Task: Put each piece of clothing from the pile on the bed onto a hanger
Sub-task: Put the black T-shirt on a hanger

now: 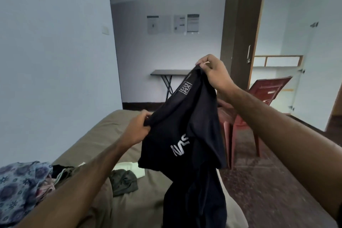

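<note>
**Head view: black T-shirt held up between both hands over the bed**

Head camera looks down the length of the bed (103, 135), and the black T-shirt (187, 135) hangs in mid-air above it, stretched between two raised hands. The right hand (214, 74) is the higher one, up near the top of the garment, its fingers and thumb curled in and pinching a bunched bit of the fabric at the collar end. A small square label with pale lettering sits just below that grip. The left hand (137, 128) is lower and further to the left, fingers closed round another gathered edge of the same shirt, so the cloth runs in a slanted line from one hand down to the other. From there the shirt drops in loose folds, a white printed logo showing on the front, and its lower part trails down to the bed's near edge.

Both forearms reach forward from the bottom corners, the right one angled up more steeply than the left.

On the bed, under the left forearm, lies the pile of clothing (26, 187): a blue floral piece nearest, then dark and pinkish items, with an olive garment (124, 181) and a white one (135, 168) a little apart. A red plastic chair (246, 114) stands beside the bed, behind the shirt, and a small dark table (168, 72) stands against the far wall.
</note>
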